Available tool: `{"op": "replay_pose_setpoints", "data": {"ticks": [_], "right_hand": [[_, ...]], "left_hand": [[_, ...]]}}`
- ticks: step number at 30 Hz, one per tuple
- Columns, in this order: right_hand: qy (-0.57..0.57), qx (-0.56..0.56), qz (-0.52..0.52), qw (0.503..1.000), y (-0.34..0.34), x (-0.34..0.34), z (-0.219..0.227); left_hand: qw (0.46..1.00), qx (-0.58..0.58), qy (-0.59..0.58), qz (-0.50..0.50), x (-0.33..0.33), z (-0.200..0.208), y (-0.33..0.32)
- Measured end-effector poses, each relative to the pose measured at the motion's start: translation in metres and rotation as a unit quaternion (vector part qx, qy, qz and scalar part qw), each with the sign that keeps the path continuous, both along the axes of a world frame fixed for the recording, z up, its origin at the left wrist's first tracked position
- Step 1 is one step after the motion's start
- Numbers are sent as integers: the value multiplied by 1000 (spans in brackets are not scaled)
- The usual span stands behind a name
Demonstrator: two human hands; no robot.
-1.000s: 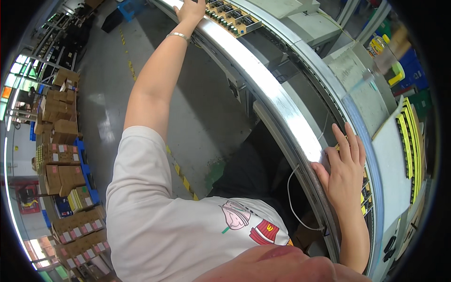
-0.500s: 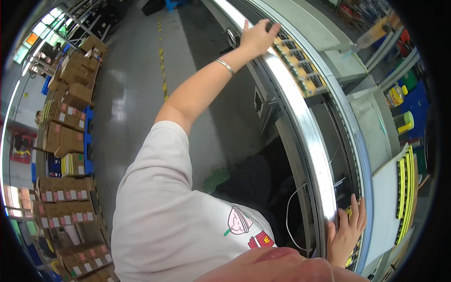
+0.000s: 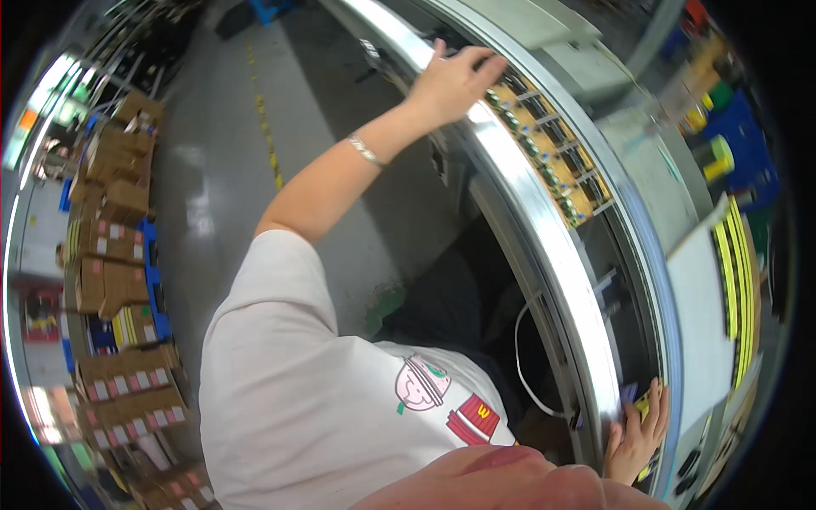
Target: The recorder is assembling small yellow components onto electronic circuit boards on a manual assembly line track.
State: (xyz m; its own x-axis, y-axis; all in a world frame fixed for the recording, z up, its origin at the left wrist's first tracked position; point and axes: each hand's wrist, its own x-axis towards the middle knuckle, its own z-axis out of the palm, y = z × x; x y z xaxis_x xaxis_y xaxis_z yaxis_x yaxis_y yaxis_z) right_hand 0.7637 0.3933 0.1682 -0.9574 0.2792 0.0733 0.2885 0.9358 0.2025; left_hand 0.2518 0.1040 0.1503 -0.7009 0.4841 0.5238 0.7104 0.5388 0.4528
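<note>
Left hand: my left hand is at 12 to 1 o'clock, palm down, fingers bent and spread over the far end of the board; can't tell if they pinch it.
Circuit board: populated tan circuit board at 1 to 2 o'clock, lying flat along the track, near end free of my hands.
Right hand: my right hand is at 4 o'clock, thumb well apart from fingers, over a yellowish part mostly hidden; can't tell if gripped.
Handling: I'd say guide the board by its edges, fingertips off the tall components, keep it square to the rail, light pressure.
Surface: shiny metal rail curving (lens bend) from 12 to 4 o'clock, dark channel beside it; white cable below at 4 to 5.
Side panel: white panel at 3 to 4 o'clock, yellow-and-black strips on it.
Room: grey floor, yellow line at 10 to 11; stacked cartons at 8 to 10, blurry.
</note>
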Motion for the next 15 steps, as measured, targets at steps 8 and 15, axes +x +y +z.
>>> {"op": "replay_pose_setpoints", "data": {"ticks": [8, 15], "right_hand": [[29, 11, -49, 998, -7, -22, 15], [22, -1, -97, 995, -27, -40, 22]], "left_hand": [[994, 20, -86, -65, -24, 6, -6], [983, 31, -127, -130, -30, 19, -14]]}}
